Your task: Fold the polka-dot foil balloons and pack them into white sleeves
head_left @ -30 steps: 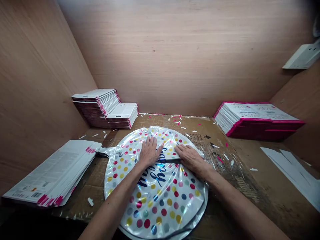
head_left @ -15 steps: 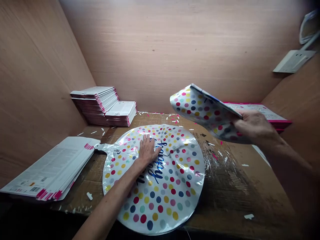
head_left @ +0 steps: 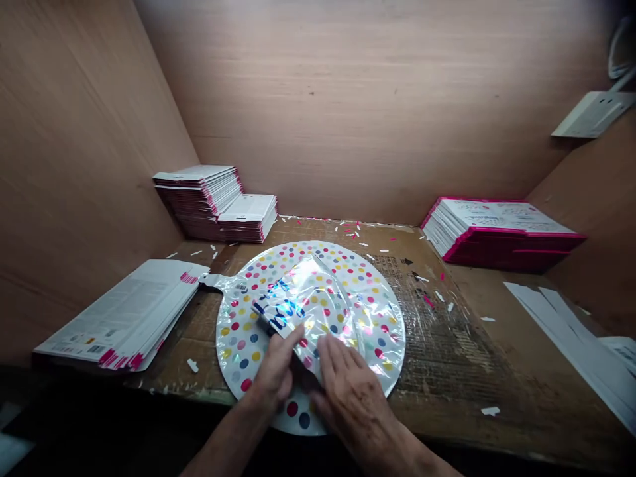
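A round, flat foil balloon (head_left: 377, 318) with coloured dots lies in the middle of the cardboard surface, its tail pointing left. Above it is a folded foil balloon (head_left: 311, 301), dotted, with blue lettering at its left end. My left hand (head_left: 275, 374) grips the near left edge of the folded balloon, thumb on top. My right hand (head_left: 352, 391) is closed on the near right edge, fingers together on the upper face and thumb lower down. What lies inside or under the fold is hidden.
White-and-pink printed sleeves (head_left: 119, 311) lie fanned at left, beside the balloon tail. Behind them stand stacked sleeves (head_left: 209, 202). A pink-edged stack (head_left: 507, 232) sits at back right, white sheets (head_left: 561, 338) at right. Paper scraps (head_left: 352, 228) litter the cardboard (head_left: 447, 411).
My right hand has brought the folded balloon from the upper right down over the flat one. My left hand has moved off the flat balloon's lettering to the folded balloon's edge.
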A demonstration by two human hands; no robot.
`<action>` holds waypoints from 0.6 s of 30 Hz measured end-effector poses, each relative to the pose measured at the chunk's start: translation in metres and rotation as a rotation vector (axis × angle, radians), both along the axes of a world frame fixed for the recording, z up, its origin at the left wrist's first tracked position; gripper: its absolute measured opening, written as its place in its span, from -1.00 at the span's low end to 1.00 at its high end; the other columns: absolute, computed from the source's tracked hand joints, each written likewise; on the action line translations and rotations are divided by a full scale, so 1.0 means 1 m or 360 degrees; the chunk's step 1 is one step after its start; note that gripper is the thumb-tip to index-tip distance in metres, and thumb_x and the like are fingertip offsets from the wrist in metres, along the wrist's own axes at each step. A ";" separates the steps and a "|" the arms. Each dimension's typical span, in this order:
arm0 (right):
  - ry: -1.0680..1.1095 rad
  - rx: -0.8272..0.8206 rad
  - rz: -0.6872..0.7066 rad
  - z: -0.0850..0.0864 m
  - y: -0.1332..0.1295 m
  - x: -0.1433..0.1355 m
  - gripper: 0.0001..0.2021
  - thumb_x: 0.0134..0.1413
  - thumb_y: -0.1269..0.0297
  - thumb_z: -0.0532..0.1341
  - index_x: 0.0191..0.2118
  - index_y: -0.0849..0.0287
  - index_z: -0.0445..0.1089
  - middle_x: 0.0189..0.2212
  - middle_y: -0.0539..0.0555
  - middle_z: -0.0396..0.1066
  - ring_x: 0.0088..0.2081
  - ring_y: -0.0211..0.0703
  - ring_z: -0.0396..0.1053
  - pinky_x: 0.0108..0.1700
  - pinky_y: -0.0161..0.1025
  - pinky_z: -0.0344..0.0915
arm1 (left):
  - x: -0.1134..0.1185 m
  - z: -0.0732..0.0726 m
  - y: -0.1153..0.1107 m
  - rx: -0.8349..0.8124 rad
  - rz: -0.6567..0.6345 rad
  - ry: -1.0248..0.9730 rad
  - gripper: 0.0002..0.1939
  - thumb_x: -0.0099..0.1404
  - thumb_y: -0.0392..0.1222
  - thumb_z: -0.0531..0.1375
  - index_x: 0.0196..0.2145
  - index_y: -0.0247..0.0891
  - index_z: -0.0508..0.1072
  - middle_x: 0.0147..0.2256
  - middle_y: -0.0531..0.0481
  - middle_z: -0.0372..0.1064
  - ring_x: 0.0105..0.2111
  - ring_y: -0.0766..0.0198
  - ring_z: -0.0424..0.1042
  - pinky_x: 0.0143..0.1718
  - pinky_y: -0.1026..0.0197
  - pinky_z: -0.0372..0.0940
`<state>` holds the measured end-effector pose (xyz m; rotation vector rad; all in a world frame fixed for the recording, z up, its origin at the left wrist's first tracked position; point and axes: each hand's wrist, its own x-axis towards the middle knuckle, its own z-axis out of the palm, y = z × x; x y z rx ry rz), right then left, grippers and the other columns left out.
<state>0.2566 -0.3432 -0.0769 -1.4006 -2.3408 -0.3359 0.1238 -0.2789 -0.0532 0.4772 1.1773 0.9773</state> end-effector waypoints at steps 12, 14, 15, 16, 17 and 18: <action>0.0432 0.0427 -0.0063 0.013 0.028 0.093 -0.02 0.13 0.19 0.26 0.42 0.25 -0.43 0.38 0.42 -0.25 0.35 0.35 -0.13 0.21 0.36 0.14 | -0.036 0.040 0.060 0.0079 -0.0756 0.0107 -0.67 0.00 -0.20 0.43 -0.28 -0.30 0.46 -0.41 -0.03 0.54 -0.34 0.17 0.55 -0.33 0.22 0.47; 0.0270 0.0331 0.0073 0.005 0.024 0.089 -0.08 0.16 0.23 0.22 0.42 0.30 -0.41 0.38 0.43 -0.21 0.35 0.31 -0.10 0.22 0.31 0.15 | -0.037 0.026 0.062 0.0093 -0.0797 0.0289 -0.61 -0.02 -0.15 0.45 -0.26 -0.29 0.44 -0.41 -0.04 0.55 -0.33 0.13 0.56 -0.35 0.20 0.47; 0.0197 0.0290 0.0127 0.001 0.021 0.086 -0.13 0.19 0.28 0.19 0.42 0.32 -0.39 0.36 0.43 -0.14 0.35 0.26 -0.06 0.23 0.28 0.16 | -0.040 0.020 0.063 0.0079 -0.0814 0.0367 -0.59 -0.02 -0.12 0.45 -0.25 -0.29 0.43 -0.41 -0.05 0.55 -0.33 0.11 0.56 -0.36 0.19 0.47; 0.0137 0.0261 0.0158 -0.003 0.019 0.084 -0.19 0.21 0.35 0.14 0.42 0.33 -0.35 0.34 0.42 -0.06 0.34 0.21 -0.02 0.24 0.24 0.17 | -0.043 0.017 0.064 0.0053 -0.0825 0.0411 -0.58 -0.02 -0.09 0.45 -0.26 -0.29 0.43 -0.40 -0.06 0.55 -0.34 0.10 0.56 -0.37 0.17 0.47; 0.0095 0.0249 0.0160 -0.006 0.018 0.083 -0.24 0.21 0.43 0.09 0.42 0.33 -0.31 0.32 0.40 0.02 0.33 0.15 0.01 0.25 0.20 0.17 | -0.047 0.015 0.064 0.0027 -0.0821 0.0409 -0.57 -0.02 -0.09 0.45 -0.25 -0.29 0.42 -0.38 -0.07 0.56 -0.35 0.10 0.56 -0.36 0.15 0.48; 0.0081 0.0262 0.0137 -0.007 0.018 0.082 -0.27 0.21 0.50 0.06 0.41 0.32 -0.28 0.30 0.38 0.07 0.32 0.10 0.04 0.25 0.16 0.18 | -0.051 0.014 0.064 0.0006 -0.0813 0.0361 -0.55 -0.03 -0.10 0.45 -0.23 -0.29 0.42 -0.35 -0.08 0.56 -0.34 0.09 0.57 -0.34 0.12 0.48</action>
